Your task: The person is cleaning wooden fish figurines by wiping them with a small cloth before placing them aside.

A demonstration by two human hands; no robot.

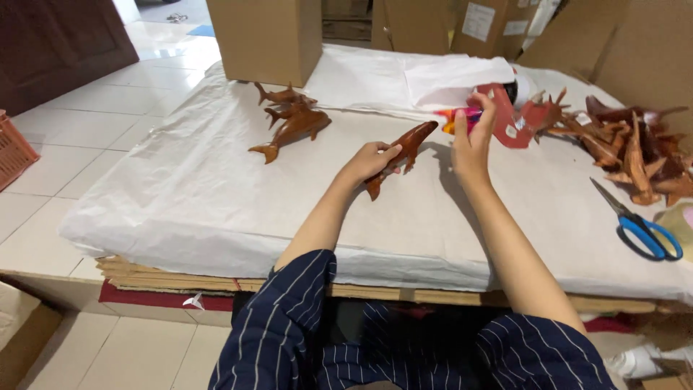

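Note:
My left hand [369, 160] grips a brown wooden shark figure [406, 146] by its tail end, nose pointing up and to the right, just above the paper-covered table [180, 209]. My right hand [473, 141] is raised beside the shark's nose and holds a small orange and pink object [456, 117] between its fingers. A red tape dispenser [505, 115] sits right behind that hand.
Three wooden sharks [292, 119] lie together at the back left near a cardboard box [263, 36]. A heap of wooden sharks [628, 144] fills the right side, with blue-handled scissors [639, 224] in front. White wrapping sheets [404, 79] lie at the back. An orange crate [13, 150] stands on the floor.

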